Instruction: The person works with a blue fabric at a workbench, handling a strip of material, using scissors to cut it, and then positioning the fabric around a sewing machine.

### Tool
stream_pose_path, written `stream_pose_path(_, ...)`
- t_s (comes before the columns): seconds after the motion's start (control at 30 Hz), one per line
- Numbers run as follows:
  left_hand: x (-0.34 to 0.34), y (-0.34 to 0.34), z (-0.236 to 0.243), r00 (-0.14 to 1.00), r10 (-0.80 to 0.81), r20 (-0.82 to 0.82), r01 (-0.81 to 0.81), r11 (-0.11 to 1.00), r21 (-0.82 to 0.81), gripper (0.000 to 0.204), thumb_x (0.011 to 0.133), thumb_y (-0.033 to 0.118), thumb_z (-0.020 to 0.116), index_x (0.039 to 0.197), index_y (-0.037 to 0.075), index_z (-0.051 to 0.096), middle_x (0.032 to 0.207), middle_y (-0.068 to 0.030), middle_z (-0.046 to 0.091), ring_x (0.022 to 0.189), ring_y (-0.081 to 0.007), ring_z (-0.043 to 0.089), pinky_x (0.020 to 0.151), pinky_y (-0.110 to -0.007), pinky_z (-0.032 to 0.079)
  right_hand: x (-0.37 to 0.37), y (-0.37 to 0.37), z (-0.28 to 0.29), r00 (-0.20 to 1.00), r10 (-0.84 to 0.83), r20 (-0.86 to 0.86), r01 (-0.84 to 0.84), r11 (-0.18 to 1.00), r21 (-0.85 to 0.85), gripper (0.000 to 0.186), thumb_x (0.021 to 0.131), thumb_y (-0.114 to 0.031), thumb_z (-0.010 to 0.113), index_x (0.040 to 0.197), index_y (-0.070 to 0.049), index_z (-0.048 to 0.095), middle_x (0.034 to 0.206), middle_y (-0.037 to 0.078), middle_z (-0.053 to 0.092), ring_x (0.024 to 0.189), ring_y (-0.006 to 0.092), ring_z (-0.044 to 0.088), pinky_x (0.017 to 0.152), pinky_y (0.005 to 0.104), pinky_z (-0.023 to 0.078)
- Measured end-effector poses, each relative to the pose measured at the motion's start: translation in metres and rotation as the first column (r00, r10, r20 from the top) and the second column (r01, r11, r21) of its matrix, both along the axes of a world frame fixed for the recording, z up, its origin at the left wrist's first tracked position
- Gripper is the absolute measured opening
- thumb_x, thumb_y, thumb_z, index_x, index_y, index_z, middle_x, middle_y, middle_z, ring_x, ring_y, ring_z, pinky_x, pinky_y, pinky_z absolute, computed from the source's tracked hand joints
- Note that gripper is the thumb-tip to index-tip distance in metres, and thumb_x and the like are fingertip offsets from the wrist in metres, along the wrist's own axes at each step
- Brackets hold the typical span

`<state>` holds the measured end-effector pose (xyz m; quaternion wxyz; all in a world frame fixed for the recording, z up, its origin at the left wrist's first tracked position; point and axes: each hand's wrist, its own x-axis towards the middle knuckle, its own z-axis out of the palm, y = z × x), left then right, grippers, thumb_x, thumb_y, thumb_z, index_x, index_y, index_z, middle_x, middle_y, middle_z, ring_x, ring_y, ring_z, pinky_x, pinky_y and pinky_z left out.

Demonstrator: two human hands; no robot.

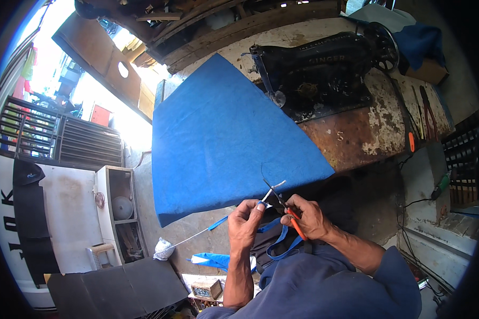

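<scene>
My left hand (245, 219) is closed, its thumb and fingers pinching a white cord (269, 192) whose end sticks up past them. Blue fabric covers part of that cord (218, 223), which trails left to a white bundle (164, 249). In my right hand (310, 219) are orange-handled scissors (296, 225), their dark blades against the cord beside my left fingertips. A loose dark thread (263, 171) stands above the cord. Just beyond both hands lies a large blue fabric-covered panel (223, 138), its near edge behind my fingers.
A black sewing machine (314, 80) stands on the worn table (356, 138) at the far right. Red-handled pliers (427, 109) lie right of it. A white cabinet (112, 212) stands left. A black sheet (117, 290) and blue-and-white fabric (218, 260) lie near me.
</scene>
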<state>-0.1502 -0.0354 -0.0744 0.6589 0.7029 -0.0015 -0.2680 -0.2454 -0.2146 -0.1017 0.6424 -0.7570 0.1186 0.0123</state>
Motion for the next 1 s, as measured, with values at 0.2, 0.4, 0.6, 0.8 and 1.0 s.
stream_pose_path(0.2, 0.000, 0.002, 0.001, 0.999, 0.050, -0.021, -0.051, 0.997, -0.056, 0.018, 0.097, 0.019, 0.071, 0.099, 0.001, 0.069, 0.077, 0.0038, 0.062, 0.063, -0.0018, 0.048, 0.056, -0.020, 0.035, -0.007, 0.000, -0.009, 0.998, -0.053, -0.040, 0.058, 0.992, 0.115, 0.046, 0.083, -0.035, 0.086, 0.099, -0.003, 0.057, 0.078, 0.010, 0.067, 0.071, 0.0209, 0.068, 0.065, 0.0362, 0.053)
stream_pose_path(0.4, 0.000, -0.015, -0.005, 0.966, 0.199, -0.168, -0.248, 0.897, -0.365, 0.016, 0.099, 0.012, 0.066, 0.108, -0.002, 0.065, 0.094, -0.0111, 0.071, 0.084, -0.0174, 0.069, 0.078, -0.031, 0.057, -0.011, 0.018, -0.009, 0.982, -0.061, 0.176, 0.072, 0.996, -0.058, 0.058, 0.080, -0.046, 0.086, 0.104, -0.002, 0.055, 0.085, 0.011, 0.061, 0.073, 0.0213, 0.062, 0.065, 0.0374, 0.050)
stream_pose_path(0.6, -0.008, -0.024, -0.002, 0.921, 0.157, -0.356, -0.337, 0.779, -0.529, 0.016, 0.100, 0.007, 0.064, 0.113, -0.002, 0.064, 0.104, -0.0151, 0.071, 0.096, -0.0256, 0.071, 0.086, -0.036, 0.059, 0.003, 0.027, -0.005, 0.952, -0.092, 0.291, 0.145, 0.975, -0.167, 0.061, 0.076, -0.049, 0.087, 0.101, -0.002, 0.057, 0.086, 0.013, 0.061, 0.075, 0.0272, 0.064, 0.067, 0.0393, 0.053)
stream_pose_path(0.8, -0.015, -0.027, 0.002, 0.915, 0.213, -0.342, -0.367, 0.789, -0.493, 0.017, 0.099, 0.007, 0.065, 0.113, -0.003, 0.065, 0.102, -0.0141, 0.072, 0.094, -0.0263, 0.072, 0.085, -0.036, 0.059, 0.006, 0.022, 0.001, 0.941, -0.090, 0.328, 0.185, 0.944, -0.272, 0.060, 0.075, -0.052, 0.085, 0.097, -0.004, 0.057, 0.085, 0.011, 0.062, 0.076, 0.0284, 0.066, 0.066, 0.0402, 0.054)
stream_pose_path(1.0, -0.015, -0.027, -0.002, 0.937, 0.264, -0.229, -0.343, 0.816, -0.465, 0.013, 0.099, 0.005, 0.063, 0.109, -0.003, 0.066, 0.098, -0.0138, 0.072, 0.087, -0.0243, 0.071, 0.089, -0.042, 0.060, 0.006, 0.019, -0.004, 0.919, -0.087, 0.384, 0.200, 0.944, -0.264, 0.057, 0.077, -0.054, 0.083, 0.092, -0.005, 0.057, 0.074, 0.008, 0.061, 0.064, 0.0268, 0.066, 0.056, 0.0373, 0.053)
